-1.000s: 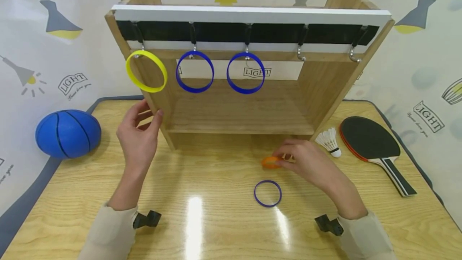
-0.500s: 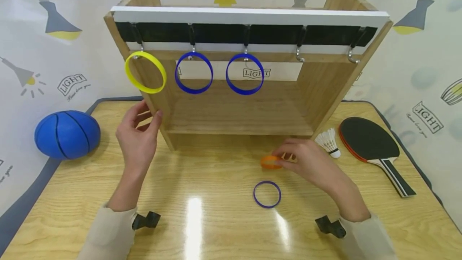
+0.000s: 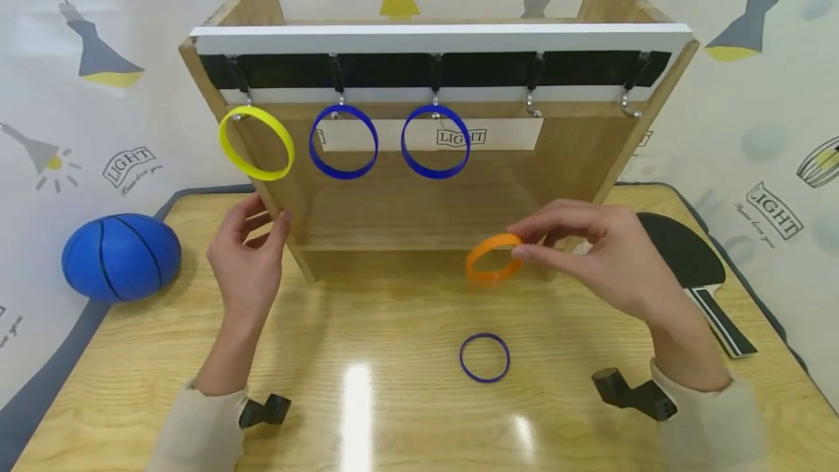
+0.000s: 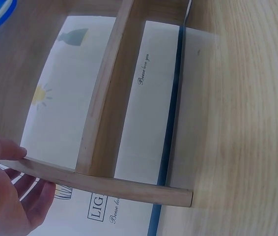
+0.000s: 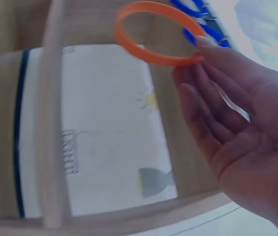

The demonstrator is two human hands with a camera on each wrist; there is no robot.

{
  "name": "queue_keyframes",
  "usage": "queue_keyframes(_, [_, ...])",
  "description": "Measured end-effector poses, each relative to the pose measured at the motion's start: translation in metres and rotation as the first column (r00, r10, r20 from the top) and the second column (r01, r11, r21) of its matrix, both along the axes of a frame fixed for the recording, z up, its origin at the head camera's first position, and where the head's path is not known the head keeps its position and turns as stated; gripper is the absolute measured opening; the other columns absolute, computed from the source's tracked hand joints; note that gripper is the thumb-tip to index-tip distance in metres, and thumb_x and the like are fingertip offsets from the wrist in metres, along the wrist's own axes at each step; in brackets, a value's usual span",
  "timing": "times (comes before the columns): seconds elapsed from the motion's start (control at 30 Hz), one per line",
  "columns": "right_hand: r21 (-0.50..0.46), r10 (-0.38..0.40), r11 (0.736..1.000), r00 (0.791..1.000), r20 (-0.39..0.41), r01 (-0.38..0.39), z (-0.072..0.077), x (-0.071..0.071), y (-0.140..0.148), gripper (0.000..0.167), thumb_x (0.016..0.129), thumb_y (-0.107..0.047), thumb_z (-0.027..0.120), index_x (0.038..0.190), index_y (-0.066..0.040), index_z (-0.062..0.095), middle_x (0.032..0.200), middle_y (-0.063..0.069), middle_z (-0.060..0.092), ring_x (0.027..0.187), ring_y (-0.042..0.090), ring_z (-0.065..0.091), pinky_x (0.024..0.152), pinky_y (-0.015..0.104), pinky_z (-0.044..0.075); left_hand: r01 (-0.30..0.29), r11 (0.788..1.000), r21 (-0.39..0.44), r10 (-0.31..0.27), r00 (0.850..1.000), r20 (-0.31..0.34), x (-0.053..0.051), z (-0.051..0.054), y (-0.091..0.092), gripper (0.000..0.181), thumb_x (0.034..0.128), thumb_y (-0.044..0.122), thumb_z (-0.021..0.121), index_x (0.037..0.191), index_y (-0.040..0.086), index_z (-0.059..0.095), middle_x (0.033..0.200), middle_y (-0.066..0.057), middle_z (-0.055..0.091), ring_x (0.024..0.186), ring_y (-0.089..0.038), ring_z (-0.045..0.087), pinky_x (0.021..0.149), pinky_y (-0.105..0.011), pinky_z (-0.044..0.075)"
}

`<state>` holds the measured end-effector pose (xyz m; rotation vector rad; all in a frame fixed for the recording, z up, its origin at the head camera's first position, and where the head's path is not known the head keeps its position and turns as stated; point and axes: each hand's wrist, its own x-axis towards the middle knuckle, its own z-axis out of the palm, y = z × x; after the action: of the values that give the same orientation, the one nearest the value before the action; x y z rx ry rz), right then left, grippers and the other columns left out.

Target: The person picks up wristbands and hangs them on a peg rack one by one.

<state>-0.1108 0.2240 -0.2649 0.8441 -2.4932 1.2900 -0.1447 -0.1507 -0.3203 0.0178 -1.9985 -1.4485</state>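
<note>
One orange wristband [image 3: 491,277], probably light, bendy silicone though blurred, is above the tabletop [image 3: 400,326], sensibly pinched by its rim in the right hand [image 3: 593,250]; the left hand [image 3: 245,261] grips the wooden shelf [image 3: 393,202].

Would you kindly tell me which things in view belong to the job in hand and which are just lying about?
Seemingly part of the job:
Orange ring, pinched by the right hand
Loose blue ring on the table
Yellow ring, two blue rings, on hooks
Wooden stand, held by the left hand

Apparently lying about:
Blue ball
Table tennis bat
</note>
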Motion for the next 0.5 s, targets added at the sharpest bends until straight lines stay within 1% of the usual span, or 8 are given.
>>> queue_keyframes(0.07, [-0.141, -0.013, 0.99, 0.998, 0.061, 0.021, 0.012, 0.002, 0.0, 0.024, 0.084, -0.001, 0.076, 0.106, -0.011, 0.075, 0.097, 0.004, 0.07, 0.08, 0.019, 0.064, 0.065, 0.023, 0.053, 0.0, 1.0, 0.001, 0.0, 1.0, 0.0, 0.001, 0.001, 0.001, 0.031, 0.0883, 0.006, 0.071, 0.119, 0.001, 0.068, 0.109, -0.011, 0.068, 0.096, -0.02, 0.066, 0.073, -0.017, 0.052])
queue_keyframes(0.1, [-0.228, -0.014, 0.973, 0.996, 0.088, 0.034, 0.018, 0.002, -0.001, 0.024, 0.084, 0.002, 0.075, 0.106, -0.006, 0.074, 0.098, 0.009, 0.07, 0.081, 0.021, 0.064, 0.067, 0.023, 0.054, -0.001, 1.0, 0.002, 0.001, 1.0, 0.001, 0.001, 0.001, 0.001, 0.031, 0.0882, 0.006, 0.071, 0.119, 0.001, 0.068, 0.109, -0.011, 0.068, 0.096, -0.02, 0.066, 0.073, -0.017, 0.052])
queue_keyframes(0.13, [-0.326, -0.007, 0.944, 0.994, 0.109, 0.043, 0.022, 0.003, -0.003, 0.024, 0.084, 0.006, 0.074, 0.107, 0.0, 0.073, 0.099, 0.013, 0.07, 0.082, 0.023, 0.065, 0.069, 0.023, 0.055, -0.002, 1.0, 0.003, 0.002, 1.0, 0.0, 0.001, 0.002, 0.002, 0.031, 0.088, 0.006, 0.071, 0.118, 0.001, 0.068, 0.109, -0.012, 0.068, 0.096, -0.02, 0.066, 0.073, -0.017, 0.052])
queue_keyframes(0.17, [-0.423, 0.006, 0.905, 0.993, 0.116, 0.044, 0.027, 0.003, -0.004, 0.025, 0.083, 0.009, 0.072, 0.108, 0.007, 0.07, 0.099, 0.018, 0.07, 0.083, 0.025, 0.065, 0.071, 0.024, 0.055, -0.002, 1.0, 0.005, 0.002, 1.0, 0.0, 0.001, 0.002, 0.002, 0.031, 0.0879, 0.006, 0.071, 0.118, 0.001, 0.068, 0.108, -0.012, 0.068, 0.095, -0.02, 0.066, 0.073, -0.017, 0.052])
queue_keyframes(0.2, [-0.516, 0.022, 0.856, 0.993, 0.114, 0.04, 0.031, 0.003, -0.006, 0.026, 0.083, 0.012, 0.07, 0.109, 0.012, 0.067, 0.1, 0.021, 0.069, 0.083, 0.027, 0.066, 0.073, 0.026, 0.056, -0.003, 1.0, 0.007, 0.003, 1.0, -0.001, 0.001, 0.002, 0.002, 0.031, 0.0877, 0.006, 0.071, 0.118, 0.001, 0.068, 0.108, -0.012, 0.068, 0.095, -0.02, 0.066, 0.072, -0.017, 0.052])
queue_keyframes(0.3, [-0.713, 0.045, 0.701, 0.996, 0.071, 0.02, 0.041, 0.0, -0.012, 0.028, 0.083, 0.017, 0.066, 0.11, 0.021, 0.061, 0.099, 0.026, 0.068, 0.081, 0.03, 0.065, 0.076, 0.031, 0.057, -0.002, 1.0, 0.011, 0.002, 1.0, -0.006, 0.001, 0.003, 0.003, 0.031, 0.0876, 0.006, 0.071, 0.118, 0.001, 0.068, 0.108, -0.013, 0.068, 0.094, -0.019, 0.066, 0.072, -0.017, 0.052])
queue_keyframes(0.4, [-0.806, 0.022, 0.591, 0.999, 0.045, 0.023, 0.046, -0.005, -0.016, 0.029, 0.083, 0.016, 0.067, 0.11, 0.023, 0.06, 0.099, 0.028, 0.067, 0.08, 0.032, 0.063, 0.076, 0.032, 0.057, -0.004, 1.0, 0.01, 0.004, 1.0, -0.006, 0.001, 0.002, 0.002, 0.031, 0.0876, 0.006, 0.072, 0.118, 0.001, 0.068, 0.108, -0.013, 0.068, 0.094, -0.019, 0.066, 0.073, -0.016, 0.052])
queue_keyframes(0.5, [-0.859, -0.004, 0.509, 0.998, 0.062, 0.056, 0.046, -0.012, -0.018, 0.03, 0.082, 0.014, 0.07, 0.109, 0.022, 0.061, 0.1, 0.027, 0.067, 0.081, 0.032, 0.063, 0.074, 0.032, 0.057, -0.008, 1.0, 0.009, 0.008, 1.0, -0.002, 0.001, 0.001, 0.002, 0.031, 0.0876, 0.006, 0.072, 0.118, 0.001, 0.068, 0.108, -0.013, 0.068, 0.094, -0.019, 0.066, 0.072, -0.016, 0.052])
